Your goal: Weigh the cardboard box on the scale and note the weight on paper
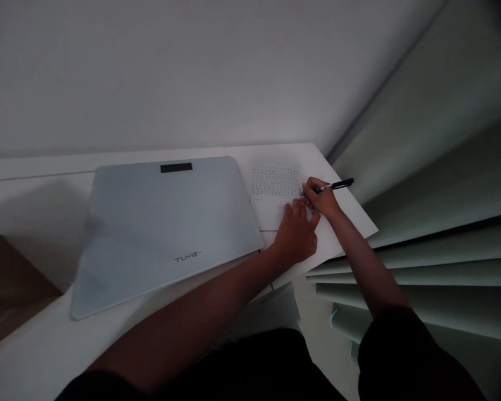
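A pen (pixel 338 184) with a black end is in my right hand (pixel 318 196), its fingers pinched round the barrel. Its tip meets a white sheet of paper (pixel 271 207) near the right end of the lowest visible row of writing. Rows of small dark handwriting cover the upper part of the sheet. My left hand (pixel 297 233) rests on the lower right of the paper, fingers stretched forward and slightly apart, holding nothing. Part of the sheet is hidden beneath both hands. The written words are too small to read.
A large flat pale-blue panel (pixel 167 217) with a dark rectangular window lies left of the paper on the white table (pixel 359 221). A brown box-like thing (pixel 12 278) stands at the far left. Green curtains (pixel 442 250) hang right of the table, and a wall (pixel 150 72) rises behind.
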Action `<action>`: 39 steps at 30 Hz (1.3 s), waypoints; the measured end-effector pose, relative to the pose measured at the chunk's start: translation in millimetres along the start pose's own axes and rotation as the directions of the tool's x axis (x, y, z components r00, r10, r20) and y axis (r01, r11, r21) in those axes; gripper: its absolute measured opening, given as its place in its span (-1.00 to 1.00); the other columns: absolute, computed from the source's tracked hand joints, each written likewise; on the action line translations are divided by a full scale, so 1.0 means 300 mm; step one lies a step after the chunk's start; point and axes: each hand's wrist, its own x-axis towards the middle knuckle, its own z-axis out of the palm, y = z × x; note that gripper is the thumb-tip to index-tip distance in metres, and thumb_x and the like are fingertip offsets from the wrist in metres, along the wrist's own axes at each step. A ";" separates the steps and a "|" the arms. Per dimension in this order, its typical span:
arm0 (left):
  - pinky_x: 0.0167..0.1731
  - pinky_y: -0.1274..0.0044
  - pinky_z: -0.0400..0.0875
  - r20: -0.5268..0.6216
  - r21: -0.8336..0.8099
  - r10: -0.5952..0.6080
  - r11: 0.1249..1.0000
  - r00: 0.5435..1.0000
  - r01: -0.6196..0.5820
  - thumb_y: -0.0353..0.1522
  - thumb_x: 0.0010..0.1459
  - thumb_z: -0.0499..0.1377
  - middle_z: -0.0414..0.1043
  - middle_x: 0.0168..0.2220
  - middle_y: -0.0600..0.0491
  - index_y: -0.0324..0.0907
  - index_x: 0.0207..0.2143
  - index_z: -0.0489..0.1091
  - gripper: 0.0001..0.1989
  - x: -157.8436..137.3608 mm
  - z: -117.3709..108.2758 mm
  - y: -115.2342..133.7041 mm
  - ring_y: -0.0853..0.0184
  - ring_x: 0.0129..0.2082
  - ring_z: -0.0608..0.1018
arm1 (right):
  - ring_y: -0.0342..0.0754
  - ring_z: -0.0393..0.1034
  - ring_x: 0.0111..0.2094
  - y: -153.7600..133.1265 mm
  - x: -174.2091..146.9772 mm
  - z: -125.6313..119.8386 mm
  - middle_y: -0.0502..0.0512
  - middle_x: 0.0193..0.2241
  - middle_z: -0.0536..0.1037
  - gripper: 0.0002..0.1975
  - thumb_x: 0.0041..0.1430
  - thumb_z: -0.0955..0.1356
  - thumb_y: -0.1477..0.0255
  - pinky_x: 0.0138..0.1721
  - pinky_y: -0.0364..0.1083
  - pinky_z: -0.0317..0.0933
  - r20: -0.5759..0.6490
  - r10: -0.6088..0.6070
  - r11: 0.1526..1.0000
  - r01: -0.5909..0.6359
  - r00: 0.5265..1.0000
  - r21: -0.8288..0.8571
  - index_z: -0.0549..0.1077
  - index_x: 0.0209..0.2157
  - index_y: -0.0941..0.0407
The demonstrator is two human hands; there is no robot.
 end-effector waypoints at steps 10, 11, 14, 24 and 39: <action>0.27 0.07 0.08 0.028 0.014 -0.002 1.000 1.000 0.001 -0.27 0.30 0.07 0.07 0.31 -0.54 -0.33 0.29 0.19 -0.43 0.000 -0.008 0.001 -0.27 0.35 0.17 | -0.20 0.15 -0.72 0.012 0.003 -0.003 -0.08 -0.73 0.31 -0.61 0.25 0.34 0.16 -0.70 -0.20 0.04 0.000 -0.013 1.000 0.013 1.000 0.011 0.22 -0.53 0.09; 0.27 0.06 0.07 0.032 0.013 -0.003 1.000 0.999 0.003 -0.27 0.30 0.07 0.06 0.32 -0.54 -0.33 0.30 0.19 -0.43 0.001 -0.009 0.001 -0.27 0.35 0.16 | -0.20 0.15 -0.72 0.013 0.003 -0.002 -0.08 -0.73 0.31 -0.61 0.25 0.33 0.17 -0.69 -0.20 0.05 -0.006 -0.011 1.000 0.011 1.000 0.004 0.22 -0.53 0.09; 0.27 0.06 0.06 0.052 0.009 -0.006 1.000 0.999 0.006 -0.26 0.31 0.07 0.03 0.33 -0.53 -0.32 0.30 0.19 -0.43 0.004 -0.014 0.002 -0.27 0.36 0.14 | -0.20 0.15 -0.73 0.017 0.005 -0.002 -0.08 -0.73 0.31 -0.63 0.24 0.33 0.19 -0.70 -0.21 0.05 -0.014 -0.001 1.000 0.001 1.000 -0.004 0.21 -0.53 0.09; 0.27 0.06 0.07 0.031 0.004 -0.007 1.000 0.999 0.007 -0.27 0.31 0.07 0.09 0.31 -0.52 -0.31 0.27 0.23 -0.46 0.000 -0.011 0.003 -0.26 0.35 0.17 | -0.21 0.14 -0.73 0.011 0.005 0.000 -0.09 -0.74 0.30 -0.62 0.23 0.32 0.17 -0.70 -0.22 0.05 -0.002 0.015 1.000 -0.015 1.000 0.004 0.19 -0.53 0.09; 0.27 0.06 0.08 0.044 -0.003 -0.006 1.000 0.999 0.006 -0.28 0.30 0.06 0.08 0.31 -0.53 -0.30 0.27 0.23 -0.46 -0.002 -0.023 0.002 -0.26 0.35 0.17 | -0.20 0.14 -0.74 0.016 0.008 0.003 -0.08 -0.75 0.28 -0.62 0.20 0.33 0.18 -0.71 -0.21 0.05 -0.022 0.029 1.000 -0.029 0.999 0.011 0.17 -0.55 0.08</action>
